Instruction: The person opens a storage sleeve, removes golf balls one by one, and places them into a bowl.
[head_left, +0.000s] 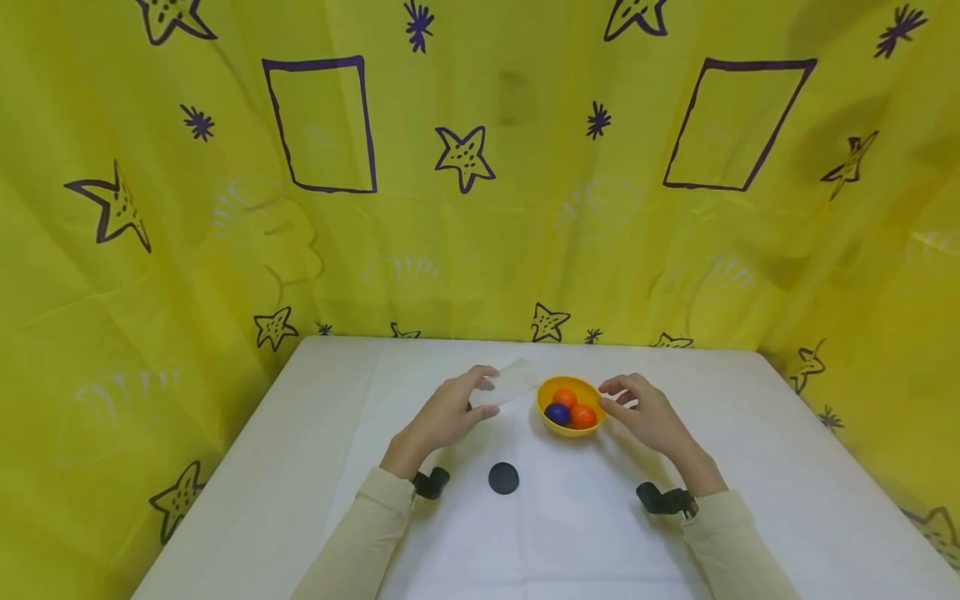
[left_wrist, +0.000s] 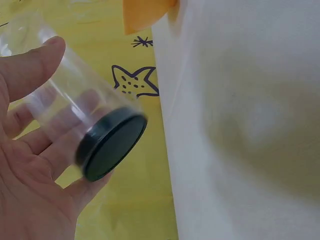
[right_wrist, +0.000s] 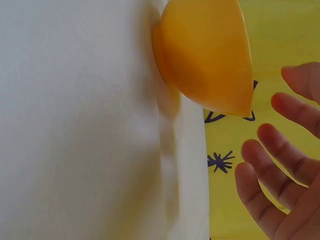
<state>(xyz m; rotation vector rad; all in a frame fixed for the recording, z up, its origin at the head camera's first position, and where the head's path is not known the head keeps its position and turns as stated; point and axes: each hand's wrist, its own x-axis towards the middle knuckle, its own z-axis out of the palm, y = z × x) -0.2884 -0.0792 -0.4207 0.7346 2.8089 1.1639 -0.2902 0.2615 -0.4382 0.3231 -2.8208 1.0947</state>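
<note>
My left hand (head_left: 448, 408) grips a clear plastic tube (head_left: 514, 382), tilted, its far end pointing toward the yellow bowl (head_left: 572, 432). A black cap (left_wrist: 115, 146) closes the tube's near end in the left wrist view, and the walls look see-through with nothing inside. Two orange balls (head_left: 583, 416) and a dark blue ball (head_left: 557, 414) sit together in the bowl, which stands upright on the table. Beside the bowl's right rim is my right hand (head_left: 654, 417), fingers loosely bent and holding nothing. In the right wrist view, a gap shows between its fingertips and the bowl (right_wrist: 205, 55).
A round black lid (head_left: 503, 478) lies flat on the white table (head_left: 585, 533), nearer me than the bowl. Yellow curtains (head_left: 517, 250) with drawn stars and frames hang behind the table and along both sides.
</note>
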